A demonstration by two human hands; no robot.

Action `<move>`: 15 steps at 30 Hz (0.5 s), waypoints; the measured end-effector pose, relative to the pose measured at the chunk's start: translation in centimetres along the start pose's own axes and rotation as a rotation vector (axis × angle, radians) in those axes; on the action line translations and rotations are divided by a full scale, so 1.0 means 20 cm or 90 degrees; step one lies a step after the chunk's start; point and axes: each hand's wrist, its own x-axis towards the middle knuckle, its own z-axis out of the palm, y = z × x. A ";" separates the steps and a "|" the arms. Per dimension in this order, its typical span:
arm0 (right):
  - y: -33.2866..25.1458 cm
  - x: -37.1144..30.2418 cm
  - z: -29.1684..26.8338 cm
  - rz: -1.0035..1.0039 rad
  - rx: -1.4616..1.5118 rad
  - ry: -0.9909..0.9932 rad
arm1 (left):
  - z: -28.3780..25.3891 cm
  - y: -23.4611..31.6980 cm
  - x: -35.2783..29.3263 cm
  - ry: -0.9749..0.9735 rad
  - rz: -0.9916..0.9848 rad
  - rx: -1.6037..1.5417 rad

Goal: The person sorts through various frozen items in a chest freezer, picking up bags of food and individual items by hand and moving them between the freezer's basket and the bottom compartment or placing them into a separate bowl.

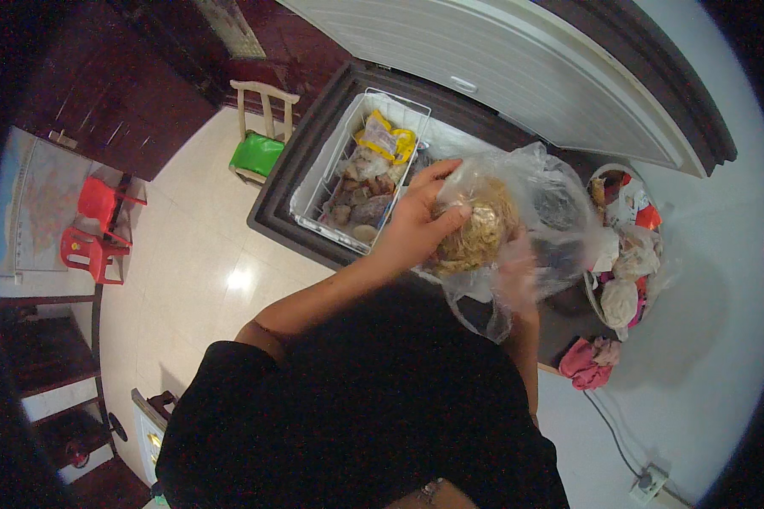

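A golden-brown lump of food [477, 229], its kind unclear, sits inside a clear plastic bag [556, 199] held over the open chest freezer [273, 208]. My left hand [420, 216] is wrapped round the lump's left side, thumb across the front. On the bag's right side is my right hand [518, 267], blurred and partly covered by the loose plastic, so its fingers cannot be made out. Left of my hands, a white wire basket [352, 242] in the freezer holds several bagged frozen pieces [367, 187] and a yellow-edged packet [386, 137].
The raised freezer lid [518, 72] leans at the back. A round container [598, 301] full of bags and packets stands at the right, beside a pink cloth [587, 363]. A chair with a green seat [258, 154] and red plastic chairs [93, 254] are at the left.
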 end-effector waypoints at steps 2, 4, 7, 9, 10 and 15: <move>-0.05 -0.03 0.02 0.144 0.103 0.012 | 0.01 -0.01 0.00 -0.010 0.069 0.099; -0.04 -0.02 0.04 0.129 0.088 0.049 | 0.01 -0.03 0.02 -0.023 0.136 0.200; -0.12 0.00 0.02 0.254 -0.088 0.065 | 0.00 0.03 0.03 0.027 0.152 0.220; -0.06 -0.02 -0.04 0.160 -0.288 0.017 | -0.04 0.02 0.05 0.029 0.093 0.127; 0.11 -0.07 -0.13 -0.001 -0.402 -0.029 | -0.07 0.02 0.06 0.031 0.062 0.077; 0.55 -0.15 -0.25 0.048 -0.207 0.002 | -0.10 0.05 0.06 0.088 -0.024 -0.013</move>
